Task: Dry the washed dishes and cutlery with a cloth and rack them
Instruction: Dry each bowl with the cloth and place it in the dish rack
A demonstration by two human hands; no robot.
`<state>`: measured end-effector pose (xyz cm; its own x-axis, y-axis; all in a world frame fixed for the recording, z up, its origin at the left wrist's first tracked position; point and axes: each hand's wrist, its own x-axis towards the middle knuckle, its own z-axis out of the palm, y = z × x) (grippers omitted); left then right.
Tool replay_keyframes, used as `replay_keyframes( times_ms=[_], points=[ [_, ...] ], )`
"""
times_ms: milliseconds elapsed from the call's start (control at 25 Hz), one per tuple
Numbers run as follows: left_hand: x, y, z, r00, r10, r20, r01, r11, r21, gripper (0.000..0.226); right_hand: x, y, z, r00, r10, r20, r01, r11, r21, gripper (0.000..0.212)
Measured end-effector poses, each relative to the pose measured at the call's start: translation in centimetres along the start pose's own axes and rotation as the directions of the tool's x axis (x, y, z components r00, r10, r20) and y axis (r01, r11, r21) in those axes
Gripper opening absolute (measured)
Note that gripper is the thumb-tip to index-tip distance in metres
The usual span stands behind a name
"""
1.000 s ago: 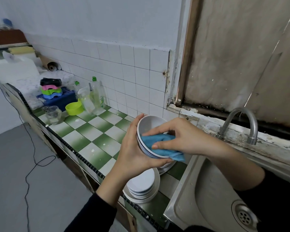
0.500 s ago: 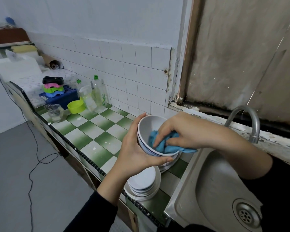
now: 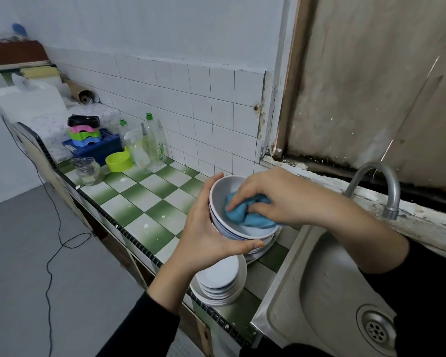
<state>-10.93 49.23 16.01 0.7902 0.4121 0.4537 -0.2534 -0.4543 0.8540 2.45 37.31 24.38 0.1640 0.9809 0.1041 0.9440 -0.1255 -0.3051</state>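
cloth (image 3: 243, 215) pushed deeper into bowl (image 3: 220, 194) | left hand (image 3: 204, 237) hides bowl base

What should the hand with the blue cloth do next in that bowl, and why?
Probably sweep the cloth round the bare part of the inside. The right hand presses it, bunched up, against one side of the bowl, which the left hand holds tilted. The wall opposite shows uncovered, so it likely needs wiping too.
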Motion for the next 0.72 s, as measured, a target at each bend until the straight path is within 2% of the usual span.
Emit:
replay_keyframes(
  times_ms=[80,120,200,280,320,400,480,520,600,640,720],
  points=[
    [0.2,-0.1,0.3,1.000,-0.010,0.014,0.011,1.000,-0.020,0.111,0.1,-0.5,1.0,0.993,0.038,-0.115,-0.019,0.986,0.164,0.037],
    [0.3,-0.1,0.1,1.000,-0.008,0.013,0.008,1.000,-0.026,0.111,-0.1,-0.7,1.3,0.994,0.021,-0.107,0.007,0.968,0.252,0.037],
    [0.2,-0.3,-0.4,1.000,0.008,0.009,-0.008,1.000,-0.004,0.112,-0.6,-0.6,0.8,0.999,-0.038,0.014,0.031,0.943,0.330,0.036],
    [0.2,-0.3,-0.6,1.000,0.015,0.011,-0.015,1.000,0.022,0.112,-0.8,0.0,-0.2,0.988,-0.072,0.135,0.044,0.979,0.201,0.039],
    [0.2,-0.3,-0.3,1.000,0.005,0.013,-0.006,1.000,0.021,0.113,-0.6,0.5,-0.4,0.989,-0.048,0.143,0.033,0.994,0.105,0.039],
    [0.3,-0.2,0.4,1.000,-0.025,0.017,0.026,1.000,-0.009,0.113,-0.2,0.6,0.0,0.999,0.054,-0.006,-0.054,0.998,0.040,0.038],
    [0.5,-0.4,0.8,0.999,-0.032,0.023,0.033,0.999,-0.044,0.112,0.0,0.0,1.1,0.977,0.114,-0.181,-0.070,0.970,0.234,0.036],
    [0.6,-0.6,0.6,0.999,-0.031,0.023,0.032,0.998,-0.053,0.112,0.0,-0.1,1.7,0.978,0.105,-0.179,-0.032,0.928,0.371,0.036],
    [0.5,-1.0,0.1,0.999,-0.041,0.030,0.043,0.998,-0.053,0.111,-0.4,-0.3,1.7,0.999,0.026,-0.043,0.000,0.853,0.522,0.034],
    [0.4,-1.1,-0.2,0.998,-0.048,0.035,0.050,0.998,-0.043,0.111,-0.6,0.0,1.3,0.999,-0.030,0.033,0.008,0.853,0.522,0.033],
    [0.1,-1.1,-0.1,0.998,-0.056,0.026,0.056,0.998,-0.019,0.113,-0.6,0.6,0.5,0.986,-0.076,0.150,0.011,0.919,0.395,0.031]
  ],
)
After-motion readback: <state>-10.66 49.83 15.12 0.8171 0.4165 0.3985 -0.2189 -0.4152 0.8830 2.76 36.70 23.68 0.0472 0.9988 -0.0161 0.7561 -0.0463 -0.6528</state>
